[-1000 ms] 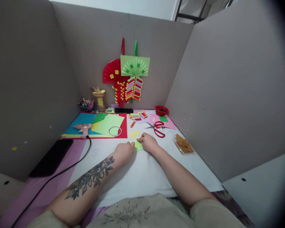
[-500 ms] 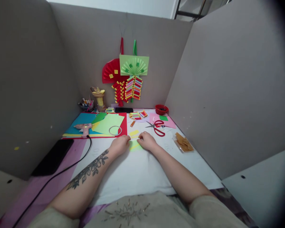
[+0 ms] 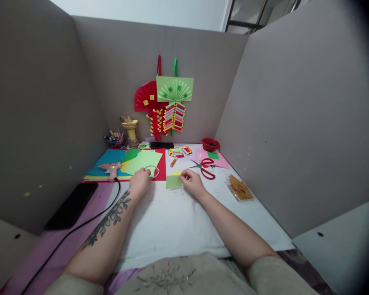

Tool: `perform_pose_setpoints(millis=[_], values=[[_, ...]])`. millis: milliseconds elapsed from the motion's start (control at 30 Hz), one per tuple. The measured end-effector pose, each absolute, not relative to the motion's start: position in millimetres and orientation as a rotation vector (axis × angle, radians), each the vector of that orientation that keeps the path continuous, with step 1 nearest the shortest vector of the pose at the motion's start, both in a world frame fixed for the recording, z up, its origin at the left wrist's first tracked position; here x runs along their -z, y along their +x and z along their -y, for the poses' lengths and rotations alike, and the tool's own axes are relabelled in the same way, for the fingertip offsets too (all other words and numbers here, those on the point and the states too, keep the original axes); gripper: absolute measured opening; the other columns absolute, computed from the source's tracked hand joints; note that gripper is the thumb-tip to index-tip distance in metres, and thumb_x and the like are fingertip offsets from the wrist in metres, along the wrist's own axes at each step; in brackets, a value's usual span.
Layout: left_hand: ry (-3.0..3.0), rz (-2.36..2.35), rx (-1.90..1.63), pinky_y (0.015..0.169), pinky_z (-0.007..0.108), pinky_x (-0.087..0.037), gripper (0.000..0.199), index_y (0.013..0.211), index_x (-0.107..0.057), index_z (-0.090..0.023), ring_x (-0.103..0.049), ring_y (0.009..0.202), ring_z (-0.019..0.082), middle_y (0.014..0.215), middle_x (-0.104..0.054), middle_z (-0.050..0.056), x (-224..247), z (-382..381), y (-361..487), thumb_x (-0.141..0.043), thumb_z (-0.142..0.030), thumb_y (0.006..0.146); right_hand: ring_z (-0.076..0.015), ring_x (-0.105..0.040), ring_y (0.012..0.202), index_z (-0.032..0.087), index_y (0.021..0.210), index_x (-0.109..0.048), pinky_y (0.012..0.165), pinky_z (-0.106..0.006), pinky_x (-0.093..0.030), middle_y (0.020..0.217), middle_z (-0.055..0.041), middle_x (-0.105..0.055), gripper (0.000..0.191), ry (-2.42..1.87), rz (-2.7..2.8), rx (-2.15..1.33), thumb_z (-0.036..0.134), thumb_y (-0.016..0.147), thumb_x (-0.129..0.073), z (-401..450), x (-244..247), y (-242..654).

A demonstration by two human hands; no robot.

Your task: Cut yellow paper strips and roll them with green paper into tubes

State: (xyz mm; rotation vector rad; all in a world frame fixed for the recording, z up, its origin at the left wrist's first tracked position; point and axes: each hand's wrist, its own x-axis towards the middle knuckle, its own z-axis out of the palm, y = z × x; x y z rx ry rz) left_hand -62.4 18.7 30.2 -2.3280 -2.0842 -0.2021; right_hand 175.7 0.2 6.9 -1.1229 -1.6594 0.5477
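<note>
My right hand (image 3: 191, 181) pinches the right edge of a small light green paper piece (image 3: 173, 182), which is raised slightly off the white table cover (image 3: 172, 221). A yellow paper strip (image 3: 176, 173) shows just behind it. To the left, my left hand (image 3: 140, 182) has its fingers curled over the left edge of a thin white ring (image 3: 157, 169). This ring lies on light green sheets (image 3: 146, 160); my fingertips hide part of it. Red-handled scissors (image 3: 207, 168) lie partly open beyond my right hand.
A pink glue gun (image 3: 112, 169) with a black cable (image 3: 89, 221) rests at left near a black flat device (image 3: 72, 206). A bag of brown pieces (image 3: 240, 188) and a red bowl (image 3: 210, 144) are at right. Paper fan decorations (image 3: 175, 89) hang behind.
My left hand has let go of the green paper and moved left to the white ring. The green paper stays in my right hand, tilted up. The view has shifted slightly.
</note>
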Motion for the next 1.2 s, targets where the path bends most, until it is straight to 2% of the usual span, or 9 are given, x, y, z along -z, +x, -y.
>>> perform_pose_setpoints(millis=[200, 333, 467, 567, 833, 1000, 1067, 1200], values=[[-2.376, 2.017, 0.179, 0.069, 0.031, -0.042, 0.026, 0.099, -0.061, -0.020, -0.058, 0.090, 0.024, 0.098, -0.058, 0.010, -26, -22, -66, -0.044, -0.019, 0.079, -0.0114, -0.046, 0.052, 0.017, 0.079, -0.057, 0.052, -0.023, -0.037, 0.058, 0.0037, -0.052, 0.021, -1.200, 1.283, -0.806, 0.036, 0.069, -0.061, -19, 6, 186], [-2.375, 2.021, 0.189, 0.068, 0.032, -0.043, 0.023, 0.094, -0.061, -0.018, -0.058, 0.088, 0.024, 0.097, -0.058, 0.011, -25, -23, -66, -0.042, -0.020, 0.081, -0.0111, -0.042, 0.047, 0.016, 0.082, -0.058, 0.049, -0.023, -0.033, 0.050, 0.0062, -0.046, 0.027, -1.317, 1.216, -0.821, 0.037, 0.065, -0.062, -34, 15, 199], [-2.515, 1.860, 0.421, 0.073, 0.029, -0.043, 0.021, 0.097, -0.059, -0.021, -0.057, 0.091, 0.021, 0.102, -0.056, 0.008, -26, -16, -49, -0.046, -0.026, 0.082, -0.0112, -0.042, 0.048, 0.016, 0.082, -0.058, 0.048, -0.023, -0.032, 0.051, 0.0057, -0.047, 0.027, -1.292, 1.217, -0.799, 0.037, 0.064, -0.060, -40, 19, 203], [-2.725, 1.703, 0.405, 0.075, 0.028, -0.043, 0.021, 0.091, -0.061, -0.020, -0.057, 0.090, 0.020, 0.100, -0.057, 0.008, -22, -9, -31, -0.049, -0.034, 0.082, -0.0120, -0.045, 0.050, 0.016, 0.082, -0.059, 0.050, -0.023, -0.034, 0.053, 0.0045, -0.049, 0.027, -1.315, 1.240, -0.791, 0.037, 0.065, -0.060, -41, 22, 203], [-2.876, 1.638, 0.386, 0.073, 0.028, -0.043, 0.017, 0.082, -0.063, -0.017, -0.057, 0.085, 0.019, 0.090, -0.061, 0.009, -21, -2, -20, -0.046, -0.022, 0.081, -0.0126, -0.048, 0.053, 0.016, 0.085, -0.059, 0.053, -0.024, -0.039, 0.059, 0.0030, -0.054, 0.029, -1.248, 1.216, -0.791, 0.039, 0.067, -0.060, -44, 26, 208], [-3.184, 1.406, 0.332, 0.069, 0.025, -0.042, 0.014, 0.080, -0.067, -0.022, -0.058, 0.081, 0.017, 0.087, -0.065, 0.003, -39, 3, -30, -0.056, -0.029, 0.076, -0.0124, -0.049, 0.053, 0.017, 0.084, -0.057, 0.052, -0.024, -0.040, 0.059, 0.0027, -0.053, 0.030, -1.207, 1.131, -0.831, 0.040, 0.066, -0.060, -45, 23, 209], [-3.167, 1.493, 0.318, 0.070, 0.025, -0.042, 0.016, 0.081, -0.068, -0.023, -0.059, 0.080, 0.017, 0.086, -0.065, 0.003, -43, -1, -39, -0.056, -0.032, 0.076, -0.0128, -0.050, 0.053, 0.017, 0.083, -0.057, 0.052, -0.024, -0.041, 0.059, 0.0023, -0.054, 0.029, -1.189, 1.151, -0.881, 0.039, 0.065, -0.060, -43, 21, 208], [-2.581, 1.924, 0.348, 0.074, 0.029, -0.043, 0.021, 0.091, -0.066, -0.022, -0.058, 0.091, 0.022, 0.100, -0.062, 0.007, -42, -17, -64, -0.052, -0.023, 0.076, -0.0132, -0.052, 0.055, 0.017, 0.085, -0.059, 0.054, -0.024, -0.042, 0.061, 0.0022, -0.057, 0.028, -1.160, 1.273, -1.011, 0.037, 0.066, -0.061, -35, 20, 197]])
